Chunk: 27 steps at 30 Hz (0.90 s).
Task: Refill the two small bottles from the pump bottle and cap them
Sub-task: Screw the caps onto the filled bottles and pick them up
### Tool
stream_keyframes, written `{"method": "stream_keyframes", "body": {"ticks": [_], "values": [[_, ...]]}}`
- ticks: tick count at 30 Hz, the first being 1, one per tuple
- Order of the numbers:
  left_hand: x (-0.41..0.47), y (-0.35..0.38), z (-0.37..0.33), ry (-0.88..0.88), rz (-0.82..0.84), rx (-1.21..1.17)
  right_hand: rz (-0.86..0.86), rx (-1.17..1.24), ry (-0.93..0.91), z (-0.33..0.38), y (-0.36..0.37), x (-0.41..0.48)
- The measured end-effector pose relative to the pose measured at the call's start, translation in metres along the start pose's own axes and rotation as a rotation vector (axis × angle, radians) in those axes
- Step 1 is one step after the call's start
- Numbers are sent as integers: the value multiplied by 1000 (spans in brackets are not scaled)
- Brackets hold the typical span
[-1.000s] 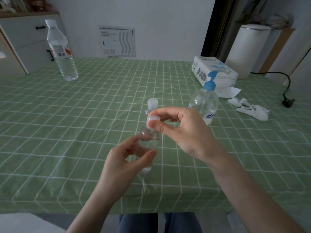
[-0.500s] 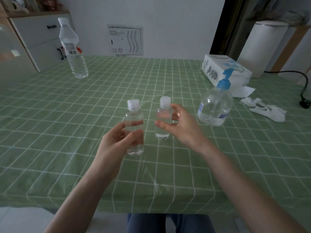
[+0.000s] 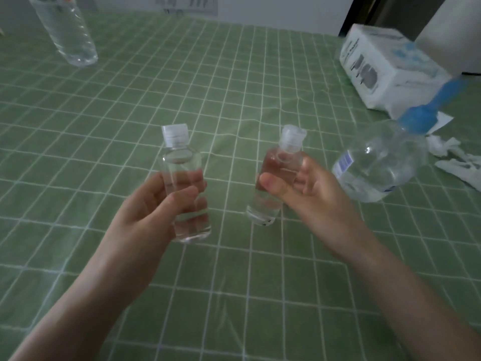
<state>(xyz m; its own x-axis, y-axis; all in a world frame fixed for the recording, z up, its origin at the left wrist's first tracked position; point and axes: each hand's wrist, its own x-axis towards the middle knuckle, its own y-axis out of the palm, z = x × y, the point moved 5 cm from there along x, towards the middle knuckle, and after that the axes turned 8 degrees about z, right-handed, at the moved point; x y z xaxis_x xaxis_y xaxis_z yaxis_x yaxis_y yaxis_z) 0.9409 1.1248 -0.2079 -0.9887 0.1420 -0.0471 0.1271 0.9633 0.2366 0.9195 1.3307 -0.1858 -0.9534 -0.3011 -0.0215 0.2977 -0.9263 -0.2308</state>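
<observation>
- Over the middle of the green checked tabletop (image 3: 182,87), the left hand (image 3: 153,212) is gripping the first small bottle (image 3: 182,162), capped and upright, with the thumb across its front.
- The right hand (image 3: 312,196) is grasping the second small bottle (image 3: 276,175), capped, its top leaning right.
- The pump bottle (image 3: 382,162) is standing just right of that hand.
- A water bottle (image 3: 70,35) is standing far left, and a tissue box (image 3: 385,66) is lying far right.

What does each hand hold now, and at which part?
The left hand grips one small bottle around the middle of its body. The right hand grips the other small bottle, also around its body.
</observation>
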Motion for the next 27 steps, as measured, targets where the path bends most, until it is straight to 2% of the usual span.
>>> {"method": "stream_keyframes", "body": {"ticks": [8,15,19,22,27], "values": [[-7,5,-34,-241,-44,5,-55,175,187,37,-20,-9],[-62,24,-94,-425,-106,-45,-110,285,403,78,-31,-74],[-96,36,-89,-488,-251,-140,-168,345,560,71,-28,-117],[-117,44,-77,-526,-319,-186,-196,368,593,68,-29,-140],[-133,47,-60,-559,-411,-132,-217,383,630,58,-29,-158]]}}
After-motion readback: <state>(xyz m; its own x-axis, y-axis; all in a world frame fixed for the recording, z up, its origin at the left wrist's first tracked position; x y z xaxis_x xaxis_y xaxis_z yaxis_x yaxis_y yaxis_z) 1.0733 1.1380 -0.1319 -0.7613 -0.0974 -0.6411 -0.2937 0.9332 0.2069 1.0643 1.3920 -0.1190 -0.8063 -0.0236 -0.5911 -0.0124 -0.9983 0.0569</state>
